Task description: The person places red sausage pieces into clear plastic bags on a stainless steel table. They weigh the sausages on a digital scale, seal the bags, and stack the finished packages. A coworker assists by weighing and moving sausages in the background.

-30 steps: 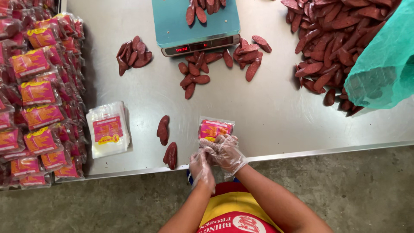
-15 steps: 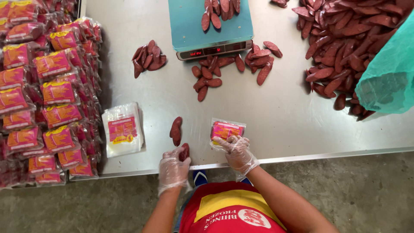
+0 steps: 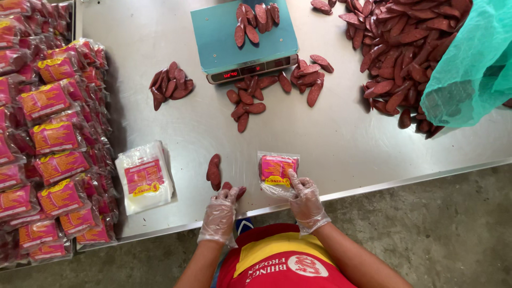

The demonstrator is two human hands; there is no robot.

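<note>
Pink-labelled bag [image 3: 277,170] with sausage inside gripped by right hand [image 3: 306,201], left hand [image 3: 220,213] gripping loose sausage [image 3: 234,191]

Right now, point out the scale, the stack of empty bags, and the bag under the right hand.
Scale [image 3: 226,40]: head view, bare teal platform.
Stack of empty bags [image 3: 144,177]: head view, pink label on top bag.
Bag [image 3: 276,168]: head view, pink label above the right hand [image 3: 306,200].
</note>
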